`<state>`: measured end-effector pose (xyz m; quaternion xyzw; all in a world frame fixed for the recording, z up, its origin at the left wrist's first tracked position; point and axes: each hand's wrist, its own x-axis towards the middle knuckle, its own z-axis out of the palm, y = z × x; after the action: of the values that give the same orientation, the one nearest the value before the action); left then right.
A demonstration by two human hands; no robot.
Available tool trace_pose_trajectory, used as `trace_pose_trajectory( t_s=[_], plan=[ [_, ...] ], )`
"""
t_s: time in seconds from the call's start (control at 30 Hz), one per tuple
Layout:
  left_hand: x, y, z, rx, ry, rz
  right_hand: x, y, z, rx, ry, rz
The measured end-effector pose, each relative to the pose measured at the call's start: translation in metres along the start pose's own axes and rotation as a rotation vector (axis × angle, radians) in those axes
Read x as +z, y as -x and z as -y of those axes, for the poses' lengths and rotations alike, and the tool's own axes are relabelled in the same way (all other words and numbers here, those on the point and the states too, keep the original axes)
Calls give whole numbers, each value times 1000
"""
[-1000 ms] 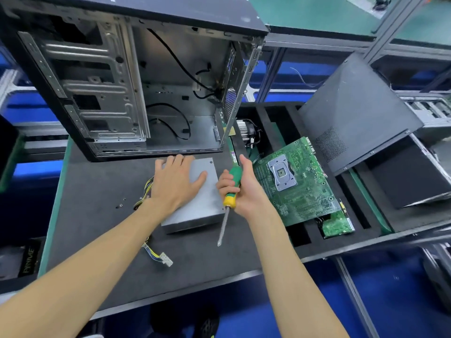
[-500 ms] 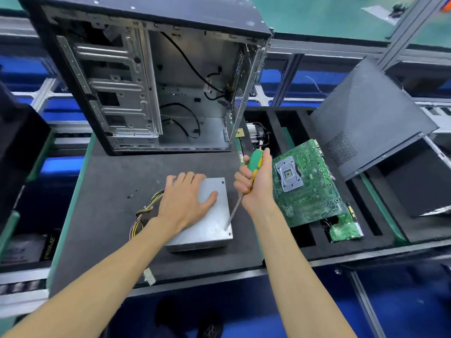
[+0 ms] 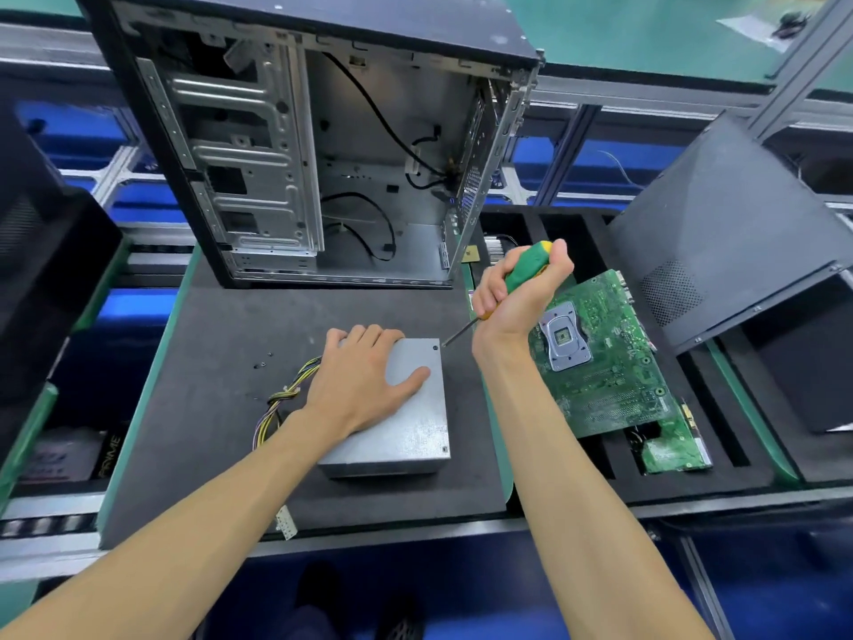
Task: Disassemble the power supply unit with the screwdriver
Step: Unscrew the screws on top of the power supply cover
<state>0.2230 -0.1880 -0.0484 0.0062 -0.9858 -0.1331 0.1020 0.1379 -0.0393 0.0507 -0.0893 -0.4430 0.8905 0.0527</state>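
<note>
The power supply unit point(image 3: 406, 408) lies flat on the dark foam mat point(image 3: 207, 408) of your bench, its long axis running from you toward the open computer case point(image 3: 300, 145), with its bundle of yellow and black cables point(image 3: 281, 404) trailing off its left side to a white connector point(image 3: 286, 524) near the front edge. Your left hand point(image 3: 360, 381) presses palm-down on its lid, fingers straight and spread, thumb out to the right. Your right hand point(image 3: 517, 297) has its grip wrapped tight around the green and yellow handle of the screwdriver point(image 3: 503, 288); the shaft slants down and to the left, and its tip sits at the far right corner of the unit, just beside a small screw there. Half a second ago that tip rested lower down the unit's right edge; you have since raised the handle and brought the point up to the far corner, while your left hand stayed put. To the right, a green motherboard point(image 3: 609, 362) lies tilted across a black slotted foam tray point(image 3: 738, 459), with a dark case side panel point(image 3: 720, 224) leaning beyond it. Two small screws point(image 3: 261, 362) lie loose on the mat. Around the bench are aluminium framing, blue bins and a green floor.
</note>
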Motion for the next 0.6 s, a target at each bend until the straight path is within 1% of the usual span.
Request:
trace_pose_trajectory(
  t_s=[0.17,0.37,0.5,0.6],
  plan=[
    [-3,0,-1,-6,16,4,11,2,-11,-58,83,63],
    [-4,1,-2,-5,17,8,15,4,-15,-13,143,147],
    [-4,0,-1,-6,11,17,14,6,-13,-27,176,198],
    [-5,0,-2,-5,5,25,15,7,-11,-37,164,205]
  ],
)
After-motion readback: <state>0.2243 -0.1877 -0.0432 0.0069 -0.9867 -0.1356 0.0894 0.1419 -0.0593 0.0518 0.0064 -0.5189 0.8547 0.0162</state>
